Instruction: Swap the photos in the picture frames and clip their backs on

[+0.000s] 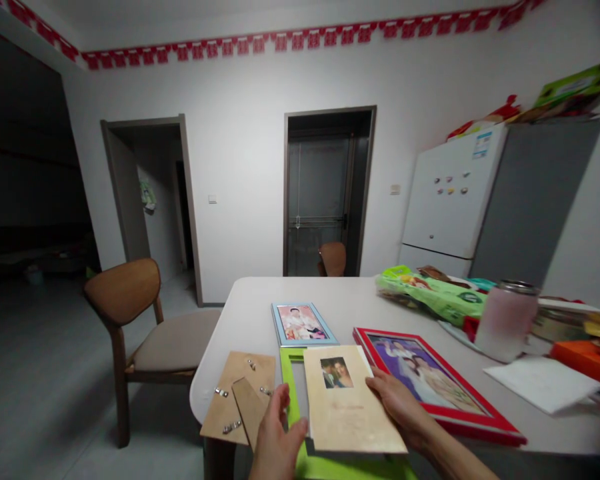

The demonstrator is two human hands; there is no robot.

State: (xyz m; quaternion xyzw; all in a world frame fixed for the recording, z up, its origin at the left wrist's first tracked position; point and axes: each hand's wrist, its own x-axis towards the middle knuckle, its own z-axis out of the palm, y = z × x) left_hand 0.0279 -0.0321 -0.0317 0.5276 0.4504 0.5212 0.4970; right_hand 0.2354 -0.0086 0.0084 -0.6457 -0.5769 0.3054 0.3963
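Observation:
A beige card insert point(350, 407) with a small photo printed on it lies over a green picture frame point(293, 400) on the white table point(260, 300). My left hand point(277, 437) pinches the insert's lower left corner together with the green frame's edge. My right hand point(400, 407) grips the insert's right edge, fingers curled on it. A brown backing board point(240, 393) with metal clips and a stand lies just left of my left hand. A blue framed photo point(303, 323) sits beyond, and a red framed photo point(430, 380) lies right of my right hand.
A pink-tinted jar point(505, 320), green snack bags point(435, 293), white paper point(545, 383) and an orange box point(587, 360) crowd the table's right side. A wooden chair point(140, 320) stands left of the table. A fridge point(460, 200) stands at the back right; two doorways lie behind.

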